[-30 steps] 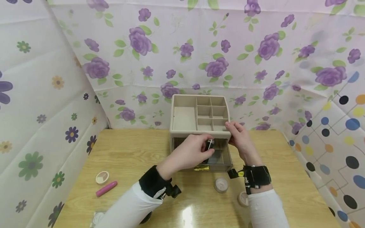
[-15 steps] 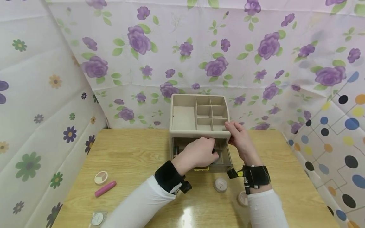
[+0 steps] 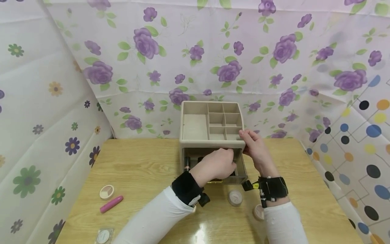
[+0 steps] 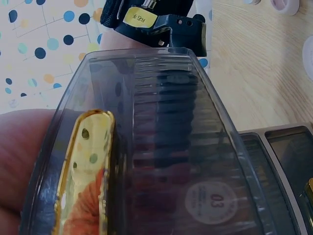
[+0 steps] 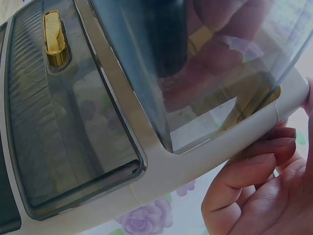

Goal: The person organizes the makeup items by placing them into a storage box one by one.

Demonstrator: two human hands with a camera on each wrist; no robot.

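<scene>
A beige makeup organizer [image 3: 195, 127] stands on the table with its clear smoky drawer [image 3: 241, 166] pulled out. My left hand [image 3: 214, 164] is down inside the drawer, fingers curled around a black cosmetic tube mostly hidden by the hand in the head view. Through the drawer wall, the right wrist view shows a dark cylinder, the tube [image 5: 171, 44], beside those fingers. Another black tube [image 3: 187, 163] lies at the drawer's left side. My right hand [image 3: 257, 150] grips the organizer's right front corner, thumb on the top rim. The drawer's gold handle [image 4: 88, 156] fronts the left wrist view.
A round palette [image 3: 106, 192], a pink tube [image 3: 111, 204] and a clear square case [image 3: 104, 236] lie on the table at left. Two round compacts, a nearer-centre compact [image 3: 235, 198] and a compact [image 3: 259, 212] by the right wrist, lie in front. Patterned cloth surrounds the table.
My left hand has moved right and lower into the drawer with the black tube, uncovering another tube at the drawer's left. The right hand keeps its grip on the organizer.
</scene>
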